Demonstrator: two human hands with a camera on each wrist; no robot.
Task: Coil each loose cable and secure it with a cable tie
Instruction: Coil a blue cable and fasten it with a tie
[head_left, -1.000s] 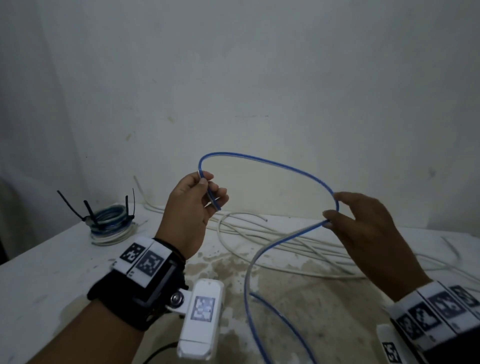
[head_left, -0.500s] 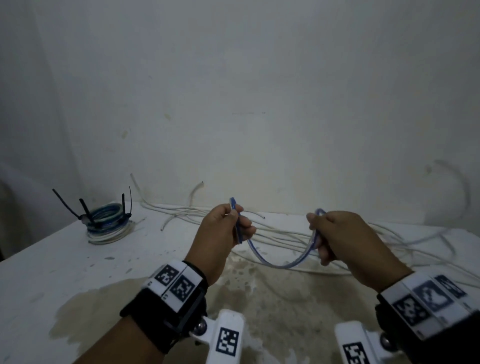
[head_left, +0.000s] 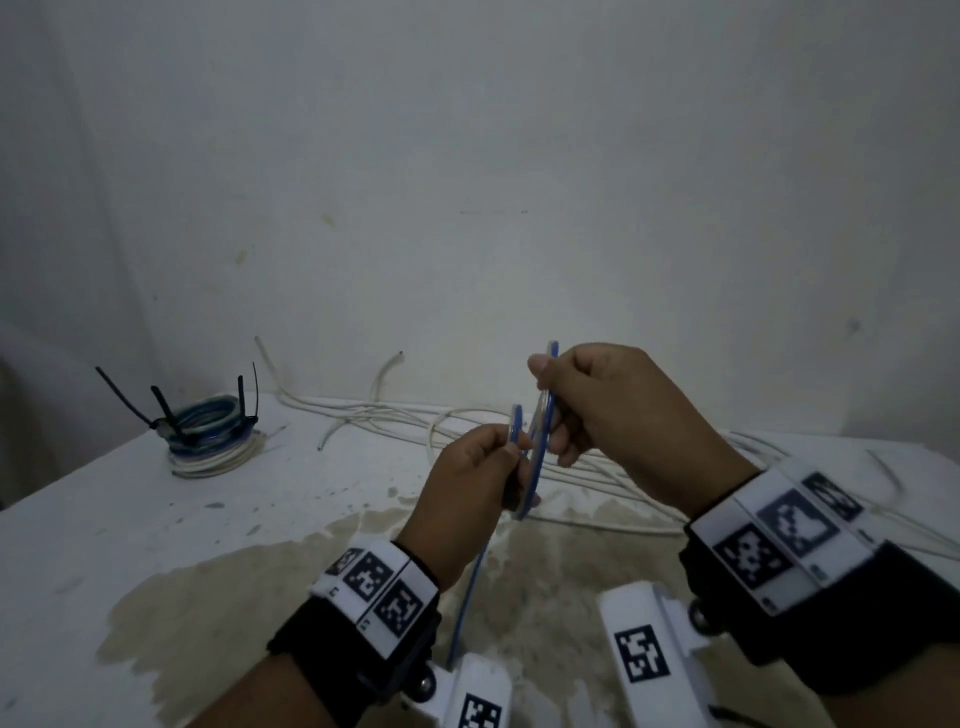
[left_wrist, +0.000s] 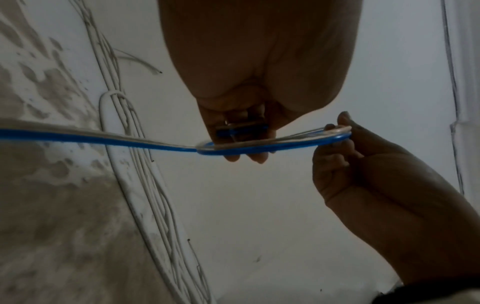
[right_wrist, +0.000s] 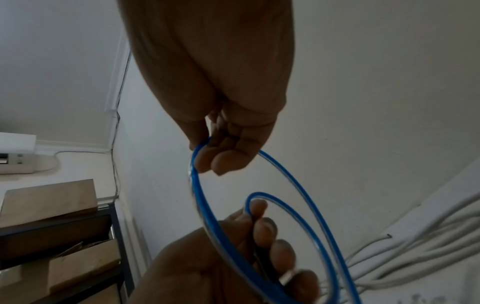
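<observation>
White table (head_left: 104, 519), stained patch in the middle, against a plain wall (head_left: 467, 156). Loose white cables (head_left: 613, 467) sprawl along the table's back edge. Back-left corner: finished bundle of blue and white coils (head_left: 213, 434) with black cable ties (head_left: 163, 408) sticking up. Both hands raised over the table, close together. Right hand (head_left: 618, 415) higher, thumb and fingers pinching the top of a blue cable (head_left: 537, 462) loop. Left hand (head_left: 475, 486) just below, fingers curled, pinching a smaller inner loop of the same cable. Its free length drops down between the wrists toward the table.
</observation>
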